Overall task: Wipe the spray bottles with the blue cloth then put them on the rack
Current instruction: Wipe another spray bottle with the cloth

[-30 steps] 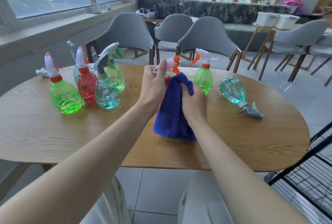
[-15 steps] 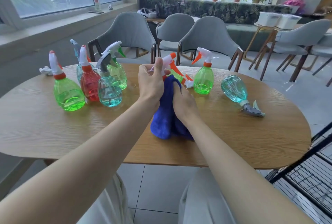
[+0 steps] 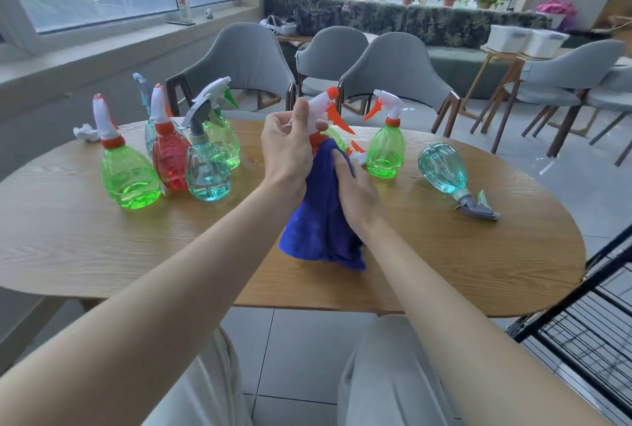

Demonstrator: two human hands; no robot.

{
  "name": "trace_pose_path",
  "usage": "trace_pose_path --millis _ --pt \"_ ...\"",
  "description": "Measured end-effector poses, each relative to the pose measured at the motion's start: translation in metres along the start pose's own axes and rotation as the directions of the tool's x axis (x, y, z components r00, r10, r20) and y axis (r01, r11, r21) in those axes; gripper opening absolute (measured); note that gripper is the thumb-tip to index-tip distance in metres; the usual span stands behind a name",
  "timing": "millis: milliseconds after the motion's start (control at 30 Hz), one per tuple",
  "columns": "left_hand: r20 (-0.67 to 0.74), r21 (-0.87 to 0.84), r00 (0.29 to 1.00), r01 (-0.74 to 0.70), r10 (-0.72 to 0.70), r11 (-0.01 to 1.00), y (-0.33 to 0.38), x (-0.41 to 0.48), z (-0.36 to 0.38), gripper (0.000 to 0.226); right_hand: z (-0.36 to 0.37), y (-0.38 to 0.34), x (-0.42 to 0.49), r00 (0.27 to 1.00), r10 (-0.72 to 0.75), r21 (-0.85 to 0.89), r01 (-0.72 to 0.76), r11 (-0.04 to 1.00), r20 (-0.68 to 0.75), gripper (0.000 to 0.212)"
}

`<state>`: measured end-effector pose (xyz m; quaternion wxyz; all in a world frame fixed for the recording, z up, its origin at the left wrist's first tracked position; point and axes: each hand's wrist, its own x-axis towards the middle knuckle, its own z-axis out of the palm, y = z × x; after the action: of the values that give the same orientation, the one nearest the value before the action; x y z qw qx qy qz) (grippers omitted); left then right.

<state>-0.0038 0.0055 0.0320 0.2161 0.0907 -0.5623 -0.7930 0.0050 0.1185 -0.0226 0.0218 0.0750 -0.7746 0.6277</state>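
The left grip is closed round the neck and white-and-orange trigger head of the held spray bottle, thumb up beside the head, keeping it upright above the middle of the bench. The bottle's body is hidden inside the blue cloth, which hangs down to the bench top. The right grip is wrapped over the cloth from the right, fingers and thumb curled into the fabric and pressing it against the bottle.

Toward the left end of the bench stands a close cluster. The bright green bottle is nearest the left edge, with the red bottle and the teal bottle beside it. A pale green bottle and a bluish one stand behind them. A crumpled white scrap lies at the far left edge.

Just right of the hands another green bottle stands upright. A bottle lying flat shows partly behind the cloth. Nearer the right end a clear teal bottle lies on its side, its head pointing at the near right edge.

The black wire rack stands on the floor off the bench's near right corner.
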Motion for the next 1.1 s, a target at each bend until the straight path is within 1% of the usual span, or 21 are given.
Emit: trace_pose_path --millis 33,67,100,133,167,200,267,333,433,500,533,600,633,700,733,800,833,900,967,1033,1100 --pt "-0.011 -0.009 1.000 -0.002 0.002 1.000 0.003 0.001 -0.001 0.038 -0.001 0.002 -0.003 0.994 -0.105 -0.087 0.105 0.991 -0.001 0.030" --pt "-0.025 -0.025 1.000 0.003 -0.003 1.000 0.005 0.002 -0.002 0.036 -0.003 0.005 -0.007 0.977 -0.210 -0.197 0.210 0.958 0.020 0.031" --pt "-0.037 -0.036 0.999 0.010 -0.011 0.999 0.006 0.004 -0.002 0.035 -0.005 0.005 -0.009 0.956 -0.287 -0.285 0.290 0.914 0.054 0.038" --pt "-0.048 -0.046 0.999 0.016 -0.018 0.999 0.005 0.005 -0.002 0.034 -0.006 0.006 -0.008 0.948 -0.310 -0.313 0.318 0.895 0.076 0.043" --pt "-0.050 -0.046 0.998 0.023 -0.025 0.999 0.006 0.006 -0.002 0.033 -0.007 0.007 -0.006 0.956 -0.284 -0.277 0.293 0.915 0.071 0.043" --pt "-0.049 -0.045 0.998 0.027 -0.029 0.999 0.006 0.007 -0.001 0.032 -0.008 0.005 -0.005 0.974 -0.220 -0.190 0.228 0.955 0.058 0.039" --pt "-0.038 -0.041 0.999 0.033 -0.034 0.999 0.006 0.007 -0.001 0.032 -0.009 0.002 -0.003 0.996 -0.034 0.064 0.029 0.998 0.081 0.041" --pt "-0.027 -0.068 0.999 0.036 -0.038 0.997 0.005 0.007 -0.001 0.033 -0.013 0.001 -0.005 0.979 0.098 0.293 -0.149 0.944 0.181 0.047" --pt "-0.029 -0.120 0.999 0.041 -0.045 0.992 0.005 0.008 -0.004 0.044 -0.019 0.001 -0.012 0.935 0.162 0.491 -0.308 0.815 0.317 0.048" --pt "-0.027 -0.138 0.999 0.040 -0.045 0.990 0.005 0.009 -0.004 0.048 -0.019 0.001 -0.014 0.932 0.157 0.550 -0.323 0.770 0.327 0.046" --pt "-0.025 -0.134 0.999 0.038 -0.042 0.990 0.006 0.010 -0.003 0.048 -0.018 0.002 -0.014 0.939 0.150 0.569 -0.310 0.762 0.311 0.050" --pt "-0.014 -0.067 0.999 0.040 -0.041 0.997 0.005 0.009 -0.002 0.043 -0.010 0.003 -0.011 0.964 0.151 0.601 -0.255 0.758 0.218 0.066" --pt "-0.011 -0.021 0.999 0.050 -0.050 0.999 0.004 0.008 -0.002 0.038 -0.006 0.002 -0.009 0.976 0.165 0.605 -0.219 0.765 0.145 0.065" --pt "0.017 0.102 0.997 0.077 -0.079 0.992 -0.002 0.005 -0.005 0.039 -0.002 0.000 -0.006 0.984 0.181 0.591 -0.142 0.794 -0.006 0.052" --pt "0.035 0.172 0.994 0.096 -0.104 0.980 -0.006 0.004 -0.007 0.051 0.000 -0.001 -0.005 0.982 0.177 0.572 -0.105 0.814 -0.071 0.049" --pt "0.086 0.262 0.985 0.122 -0.149 0.957 -0.015 -0.001 -0.012 0.078 0.003 -0.001 -0.004 0.980 0.099 0.460 -0.008 0.888 -0.174 0.056" --pt "0.106 0.271 0.981 0.126 -0.160 0.954 -0.015 -0.005 -0.012 0.078 0.005 0.000 -0.005 0.979 0.025 0.348 0.049 0.936 -0.203 0.061" --pt "0.110 0.246 0.975 0.160 -0.191 0.956 -0.011 -0.007 -0.012 0.064 0.007 0.006 -0.006 0.971 -0.146 0.084 0.165 0.983 -0.191 0.066" --pt "0.077 0.203 0.969 0.214 -0.233 0.956 -0.009 -0.004 -0.014 0.052 0.005 0.008 -0.008 0.965 -0.225 -0.051 0.220 0.974 -0.133 0.065" --pt "0.070 0.205 0.970 0.214 -0.233 0.955 -0.009 -0.002 -0.016 0.037 0.001 0.007 -0.006 0.978 -0.196 -0.049 0.193 0.980 -0.076 0.054" --pt "0.095 0.253 0.977 0.163 -0.193 0.954 -0.007 -0.002 -0.018 0.026 -0.002 0.004 0.000 0.994 -0.107 0.082 0.108 0.991 -0.012 0.036"
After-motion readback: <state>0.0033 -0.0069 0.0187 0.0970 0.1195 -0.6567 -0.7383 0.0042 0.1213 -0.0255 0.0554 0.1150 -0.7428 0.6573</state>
